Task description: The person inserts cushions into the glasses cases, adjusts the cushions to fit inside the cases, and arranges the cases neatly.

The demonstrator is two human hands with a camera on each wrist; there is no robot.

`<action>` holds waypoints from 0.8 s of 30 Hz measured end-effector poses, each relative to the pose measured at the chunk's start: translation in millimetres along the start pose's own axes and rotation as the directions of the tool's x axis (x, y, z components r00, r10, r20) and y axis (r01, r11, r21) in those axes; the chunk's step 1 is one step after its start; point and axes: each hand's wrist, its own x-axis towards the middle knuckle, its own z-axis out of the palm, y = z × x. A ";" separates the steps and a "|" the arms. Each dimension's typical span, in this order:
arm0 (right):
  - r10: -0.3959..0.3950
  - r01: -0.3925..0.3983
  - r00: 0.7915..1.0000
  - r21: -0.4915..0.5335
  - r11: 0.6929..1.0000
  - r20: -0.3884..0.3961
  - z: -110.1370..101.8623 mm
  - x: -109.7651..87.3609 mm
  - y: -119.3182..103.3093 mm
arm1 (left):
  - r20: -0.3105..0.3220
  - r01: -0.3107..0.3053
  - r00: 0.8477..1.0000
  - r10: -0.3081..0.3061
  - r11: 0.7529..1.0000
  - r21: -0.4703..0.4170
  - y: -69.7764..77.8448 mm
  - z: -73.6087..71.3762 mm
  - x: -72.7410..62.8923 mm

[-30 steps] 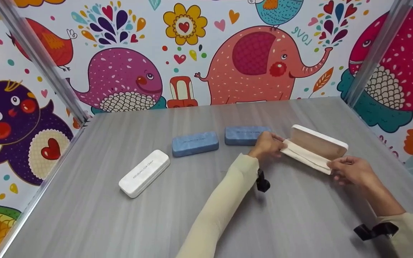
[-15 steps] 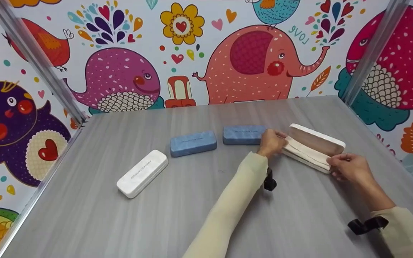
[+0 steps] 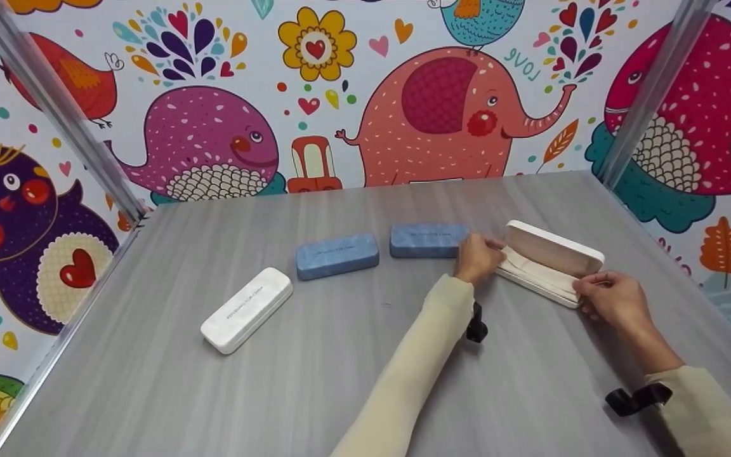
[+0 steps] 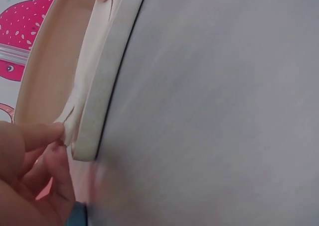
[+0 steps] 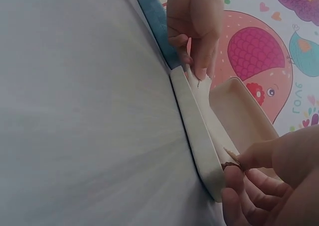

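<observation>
A white glasses case (image 3: pixel 554 244) stands with its lid up at the right of the table. Along its bottom half lies a folded cream cloth (image 3: pixel 540 271), its long edge level with the case's front wall (image 5: pixel 195 131). My left hand (image 3: pixel 478 259) pinches the cloth's left end between thumb and fingers, as the left wrist view shows close up. At the other end my right hand (image 3: pixel 616 299) pinches the cloth's right corner, close over the rim. Anything beneath the cloth is hidden.
A closed blue glasses case (image 3: pixel 428 240) sits just left of my left hand, which overlaps its end. Further left lie a second blue case (image 3: pixel 338 256) and a closed white case (image 3: pixel 247 311). A patterned wall (image 3: pixel 315 108) stands behind the grey table (image 3: pixel 315 381).
The cloth has gone down into the case, its front edge dropping from over the front wall to inside it. Both hands have kept their pinch and lowered with it.
</observation>
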 end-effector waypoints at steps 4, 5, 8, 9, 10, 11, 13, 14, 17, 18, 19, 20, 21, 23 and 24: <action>-0.014 0.013 1.000 -0.041 0.999 -0.026 3.3 -2.1 -0.6 | -0.002 0.019 1.000 -0.019 0.999 0.040 0.6 3.1 -1.5; -0.023 0.022 0.999 -0.047 0.999 -0.030 4.4 -2.0 -1.0 | -0.004 0.026 1.000 -0.025 0.999 0.047 0.7 3.2 -1.9; -0.052 0.049 0.997 -0.063 0.997 -0.056 6.8 -1.7 -0.9 | -0.003 0.031 1.000 -0.031 0.998 0.062 1.2 3.0 -2.9; -0.062 0.057 0.996 -0.068 0.996 -0.066 7.4 -1.3 -0.5 | -0.003 0.026 1.000 -0.026 0.997 0.068 1.4 2.7 -3.2; -0.070 0.065 0.995 -0.074 0.995 -0.075 7.9 -0.9 -0.1 | -0.001 0.022 1.000 -0.022 0.997 0.076 1.5 2.3 -3.5; -0.079 0.073 0.993 -0.081 0.994 -0.082 8.3 -0.7 0.4 | -0.002 0.018 1.000 -0.018 0.996 0.084 1.8 1.5 -4.1; -0.084 0.076 0.993 -0.099 0.992 -0.087 8.0 -0.8 1.4 | -0.003 0.010 1.000 -0.010 0.995 0.099 2.0 0.8 -4.3; -0.079 0.070 0.994 -0.109 0.992 -0.080 7.3 -1.1 1.8 | -0.005 0.008 1.000 -0.007 0.994 0.109 2.3 0.7 -4.0; -0.041 0.035 0.998 -0.123 0.992 -0.046 2.4 -3.1 1.6 | -0.002 -0.010 1.000 0.010 0.993 0.117 3.9 -0.2 -2.2; -0.025 0.021 0.999 -0.126 0.992 -0.033 -0.2 -4.0 1.2 | 0.003 -0.013 1.000 0.013 0.993 0.115 4.6 -0.9 -1.2; -0.009 0.006 1.000 -0.130 0.991 -0.020 -3.1 -5.1 0.5 | 0.006 -0.021 1.000 0.020 0.993 0.116 5.6 -2.2 0.0; 0.011 -0.011 1.000 -0.129 0.992 -0.008 -6.2 -6.2 -0.6 | 0.010 -0.028 1.000 0.027 0.993 0.118 6.7 -4.1 0.9; 0.026 -0.025 1.000 -0.128 0.991 0.001 -9.6 -7.2 -1.5 | 0.012 -0.034 0.999 0.033 0.993 0.117 7.9 -6.4 1.9; 0.055 -0.054 0.998 -0.123 0.991 0.008 -16.3 -9.3 -3.8 | 0.008 -0.028 1.000 0.027 0.992 0.119 10.7 -11.5 4.1; 0.069 -0.068 0.998 -0.114 0.991 0.006 -19.7 -10.1 -4.8 | 0.005 -0.023 1.000 0.022 0.993 0.118 12.3 -14.1 5.3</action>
